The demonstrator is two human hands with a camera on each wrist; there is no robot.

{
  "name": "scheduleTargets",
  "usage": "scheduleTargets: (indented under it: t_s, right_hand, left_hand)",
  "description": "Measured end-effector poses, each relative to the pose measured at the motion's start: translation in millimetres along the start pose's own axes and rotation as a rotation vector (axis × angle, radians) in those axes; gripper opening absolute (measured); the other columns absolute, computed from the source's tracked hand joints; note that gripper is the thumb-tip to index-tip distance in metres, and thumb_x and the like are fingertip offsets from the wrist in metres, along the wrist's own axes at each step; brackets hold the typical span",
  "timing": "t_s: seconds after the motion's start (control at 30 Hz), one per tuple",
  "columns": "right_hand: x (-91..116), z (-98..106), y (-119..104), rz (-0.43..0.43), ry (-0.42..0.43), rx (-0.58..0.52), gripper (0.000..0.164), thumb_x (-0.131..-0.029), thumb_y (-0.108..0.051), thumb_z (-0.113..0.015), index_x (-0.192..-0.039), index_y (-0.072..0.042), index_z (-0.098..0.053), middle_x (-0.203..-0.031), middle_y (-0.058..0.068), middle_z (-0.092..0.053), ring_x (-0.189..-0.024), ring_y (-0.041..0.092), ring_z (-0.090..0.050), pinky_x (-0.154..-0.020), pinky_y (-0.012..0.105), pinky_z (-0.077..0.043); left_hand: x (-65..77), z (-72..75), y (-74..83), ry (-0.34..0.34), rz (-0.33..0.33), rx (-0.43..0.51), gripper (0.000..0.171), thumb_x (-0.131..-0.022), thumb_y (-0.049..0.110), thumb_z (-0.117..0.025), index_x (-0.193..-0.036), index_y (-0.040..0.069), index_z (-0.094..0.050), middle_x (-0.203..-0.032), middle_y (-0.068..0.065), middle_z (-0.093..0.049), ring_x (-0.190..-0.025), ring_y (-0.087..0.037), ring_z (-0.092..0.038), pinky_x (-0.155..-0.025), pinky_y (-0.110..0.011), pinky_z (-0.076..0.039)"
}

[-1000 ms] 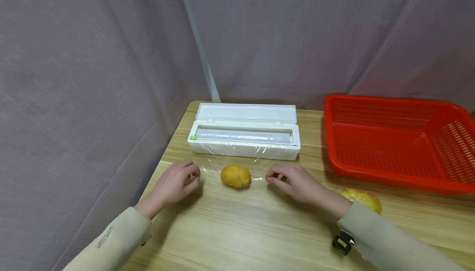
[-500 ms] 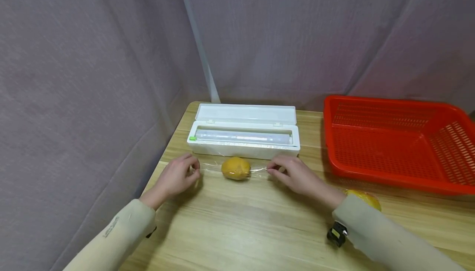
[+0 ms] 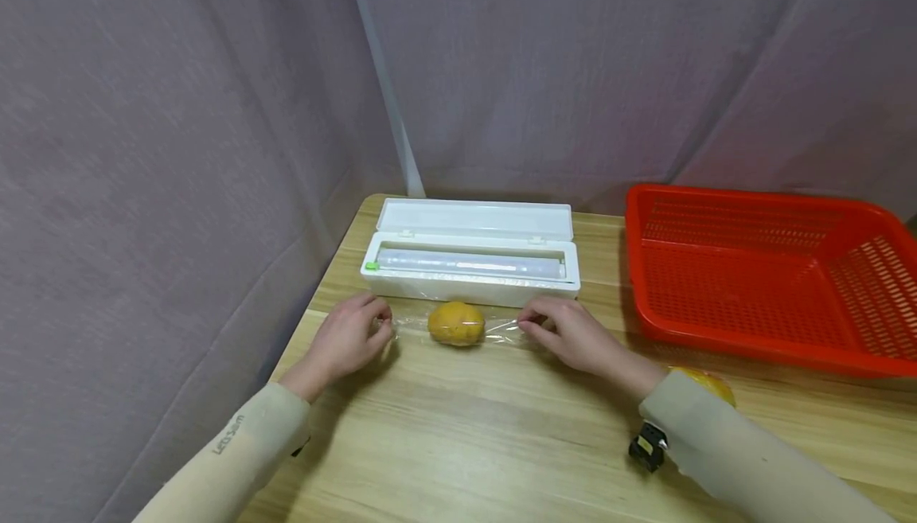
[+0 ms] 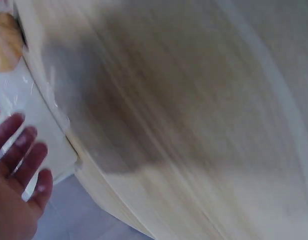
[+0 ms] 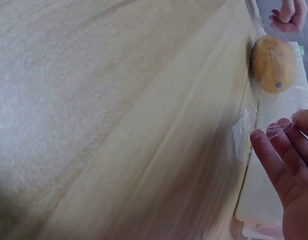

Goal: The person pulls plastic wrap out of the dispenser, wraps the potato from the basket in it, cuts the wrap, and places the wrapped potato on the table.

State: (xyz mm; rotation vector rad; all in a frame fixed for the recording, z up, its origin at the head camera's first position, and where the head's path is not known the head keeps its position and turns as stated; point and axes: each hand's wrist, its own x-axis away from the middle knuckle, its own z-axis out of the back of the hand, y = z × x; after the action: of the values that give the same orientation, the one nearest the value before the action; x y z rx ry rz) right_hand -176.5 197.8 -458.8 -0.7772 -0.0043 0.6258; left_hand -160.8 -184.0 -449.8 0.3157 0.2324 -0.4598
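A yellow-orange oval fruit, like a mango (image 3: 456, 324), lies wrapped in clear cling film on the table, just in front of a white cling film dispenser (image 3: 469, 288). At the fruit's left, my left hand (image 3: 351, 336) pinches one end of the film; its fingers (image 4: 27, 155) are curved in the left wrist view, where the grip itself is hard to see. My right hand (image 3: 573, 336) pinches the opposite end between thumb and fingers. The gathered cling film (image 5: 246, 132) by the right fingertips shows in the right wrist view. The dispenser's lid stands open, with the film roll (image 3: 469, 263) inside.
A red plastic basket (image 3: 745, 356) stands at the right. A second yellow fruit (image 3: 705, 384), partly hidden by the right forearm, lies in front of it. Grey cloth (image 3: 573, 69) hangs behind the table (image 3: 444, 443) and along its left side.
The fruit has shifted slightly away toward the dispenser and turned within the film. Both hands moved forward with it, then the left hand came slightly right. The film looks more gathered at its ends.
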Motion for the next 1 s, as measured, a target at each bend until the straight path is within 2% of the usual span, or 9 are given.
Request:
scheduleTargets:
  t_s: [0.13,0.23,0.33,0.4,0.6,0.73,1.0]
  right_hand:
    - [-0.7,0.8,-0.9,-0.024,-0.009,-0.018,0.005,-0.101,-0.010,-0.074,-0.104,-0.008,-0.077,-0.097,-0.005,-0.074,-0.088,0.011,-0.068,-0.078,0.032,-0.062]
    - [-0.9,1.5,-1.8,-0.039,-0.014,-0.036,0.004,-0.102,-0.010,-0.073,-0.105,-0.009,-0.077,-0.096,-0.004,-0.073,-0.083,0.010,-0.068,-0.075,0.030,-0.061]
    - [-0.6,2.1,-2.3,-0.047,-0.020,-0.049,0.004,-0.102,-0.009,-0.073,-0.105,-0.008,-0.076,-0.095,-0.002,-0.073,-0.080,0.009,-0.067,-0.072,0.028,-0.061]
    - [-0.6,2.0,-2.4,-0.049,-0.022,-0.054,0.004,-0.102,-0.009,-0.073,-0.105,-0.008,-0.076,-0.095,-0.002,-0.073,-0.079,0.008,-0.067,-0.071,0.028,-0.060]
    - [-1.1,1.2,-2.4,-0.045,-0.019,-0.062,0.005,-0.101,-0.008,-0.073,-0.104,-0.006,-0.076,-0.094,-0.001,-0.073,-0.076,0.008,-0.066,-0.067,0.027,-0.060]
    - [-0.9,1.1,-1.9,-0.041,-0.016,-0.058,0.005,-0.101,-0.009,-0.073,-0.104,-0.006,-0.076,-0.094,-0.001,-0.073,-0.078,0.009,-0.066,-0.069,0.028,-0.060]
    - [2.2,4.4,-0.4,-0.038,0.002,-0.036,0.008,-0.101,-0.009,-0.074,-0.108,-0.008,-0.078,-0.097,-0.005,-0.075,-0.090,0.012,-0.069,-0.081,0.034,-0.063]
  left_hand:
    - [-0.6,-3.0,13.8,0.047,-0.016,-0.138,0.041,-0.095,0.044,-0.073,-0.115,0.008,-0.072,-0.107,-0.009,-0.068,-0.104,-0.035,-0.066,-0.088,-0.054,-0.054]
    - [-3.9,-6.3,26.9,0.043,-0.070,-0.183,0.057,-0.094,0.056,-0.074,-0.125,0.009,-0.070,-0.117,-0.010,-0.069,-0.112,-0.035,-0.064,-0.093,-0.054,-0.053]
    - [-9.4,-10.9,38.0,0.018,-0.118,-0.124,0.055,-0.096,0.053,-0.075,-0.130,0.010,-0.071,-0.123,-0.009,-0.070,-0.117,-0.034,-0.064,-0.098,-0.053,-0.052]
    - [-13.3,-14.7,42.1,0.006,-0.126,-0.068,0.050,-0.098,0.049,-0.075,-0.131,0.011,-0.072,-0.125,-0.008,-0.071,-0.119,-0.033,-0.064,-0.100,-0.053,-0.051]
    - [-22.2,-22.7,44.6,-0.022,-0.073,0.068,0.044,-0.100,0.040,-0.076,-0.134,0.012,-0.073,-0.123,-0.007,-0.073,-0.117,-0.029,-0.064,-0.098,-0.051,-0.053]
    - [-25.5,-25.3,43.2,-0.044,-0.039,0.139,0.041,-0.101,0.037,-0.075,-0.134,0.012,-0.073,-0.124,-0.007,-0.074,-0.118,-0.029,-0.064,-0.103,-0.053,-0.051]
    - [-29.5,-25.7,42.9,-0.076,-0.015,0.205,0.037,-0.103,0.038,-0.073,-0.130,0.013,-0.073,-0.129,-0.005,-0.075,-0.123,-0.030,-0.063,-0.110,-0.054,-0.047]
